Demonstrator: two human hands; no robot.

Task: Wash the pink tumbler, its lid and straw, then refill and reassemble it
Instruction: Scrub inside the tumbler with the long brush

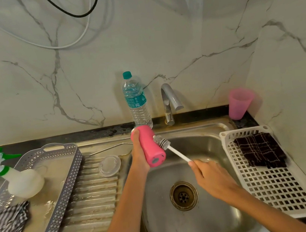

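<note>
Tumbler (151,145) sits within left fingers (135,136), brush (172,149) bristles against its side.

The steel sink basin (207,141) is open above its drain (183,195), but a clear plastic water bottle (137,102) and a curved metal tap (167,102) block its back edge, a white perforated tray (276,187) its right.

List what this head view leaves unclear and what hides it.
Head view:
- Inside of the tumbler: its mouth faces away from the camera.
- Fingers of the left hand: wrapped behind the tumbler.
- Handle end of the brush: enclosed in the right hand.
- Base of the bottle: behind the tumbler.
- Bottle label print: too small.
- Striped cloth: cut by the left edge.
</note>
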